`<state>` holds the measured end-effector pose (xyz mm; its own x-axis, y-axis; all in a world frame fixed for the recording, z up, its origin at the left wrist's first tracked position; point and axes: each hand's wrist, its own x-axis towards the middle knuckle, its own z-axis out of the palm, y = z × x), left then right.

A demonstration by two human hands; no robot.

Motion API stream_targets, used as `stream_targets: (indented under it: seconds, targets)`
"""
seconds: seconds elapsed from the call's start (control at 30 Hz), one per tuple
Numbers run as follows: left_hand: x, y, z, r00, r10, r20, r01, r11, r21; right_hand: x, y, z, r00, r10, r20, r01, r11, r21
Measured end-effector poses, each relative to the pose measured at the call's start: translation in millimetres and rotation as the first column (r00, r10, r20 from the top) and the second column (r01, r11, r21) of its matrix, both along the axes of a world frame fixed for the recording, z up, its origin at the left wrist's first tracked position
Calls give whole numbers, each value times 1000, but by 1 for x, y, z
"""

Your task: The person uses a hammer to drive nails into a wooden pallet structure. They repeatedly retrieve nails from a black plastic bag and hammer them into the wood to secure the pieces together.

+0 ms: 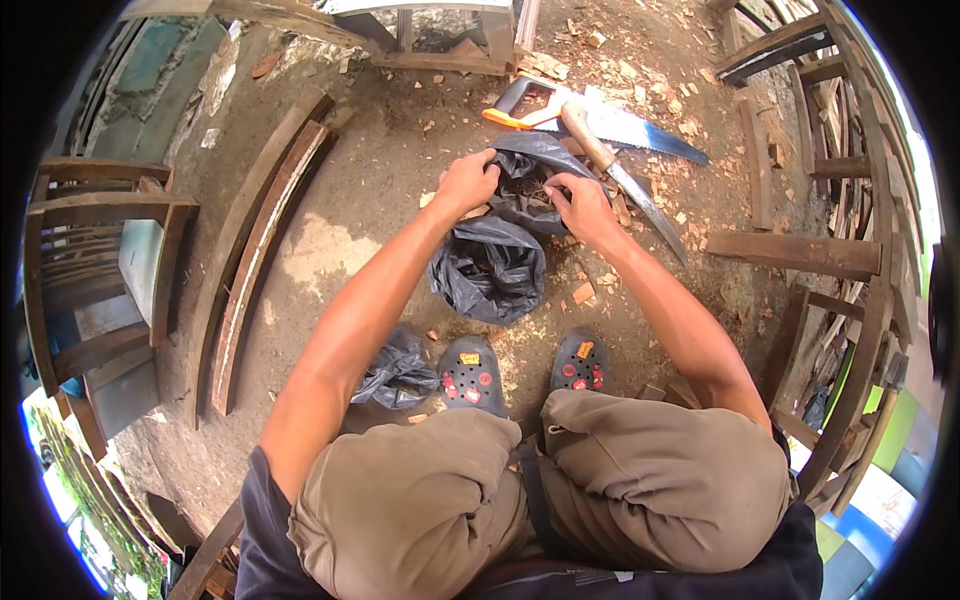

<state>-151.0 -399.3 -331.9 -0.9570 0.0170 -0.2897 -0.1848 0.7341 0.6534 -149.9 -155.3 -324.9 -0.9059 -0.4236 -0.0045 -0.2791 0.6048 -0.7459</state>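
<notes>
A black plastic bag (545, 150) stands with its mouth spread on the dirt ground ahead of me, and some dark debris shows inside. On the left side of its rim my left hand (468, 185) is closed, pinching the plastic. My right hand (582, 208) pinches the right side of the same rim between thumb and fingers. Just nearer to me sits a second black plastic bag (488, 270) with its top gathered round an opening. Beyond my right hand lies a machete (600, 150) with a wooden handle, close to the bag and partly over a handsaw (620, 122) with an orange and black handle.
A crumpled black plastic bag (398, 372) lies by my left clog (470, 372). Long curved timbers (265, 260) and a wooden chair frame (110, 215) are at left. Wooden frames (800, 255) crowd the right. Wood chips (690, 90) litter the ground around the saw.
</notes>
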Motion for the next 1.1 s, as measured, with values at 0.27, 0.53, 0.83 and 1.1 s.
stream_targets:
  seconds: [0.27, 0.53, 0.83, 1.1]
  targets:
    - [5, -10, -7, 985, 157, -72, -134, 956, 259, -12, 8, 3, 976, -140, 165, 171, 967, -190]
    - [-2, -14, 7, 913, 359, 192, -404, 739, 540, -13, -4, 31, 937, -85, 337, 199, 927, -319]
    - [1, -12, 25, 949, 294, -111, -239, 905, 352, -10, -3, 44, 875, -67, 480, 304, 847, -437]
    - [9, 14, 79, 754, 199, -626, 21, 945, 326, -5, -6, 64, 840, -62, 539, 380, 777, -502]
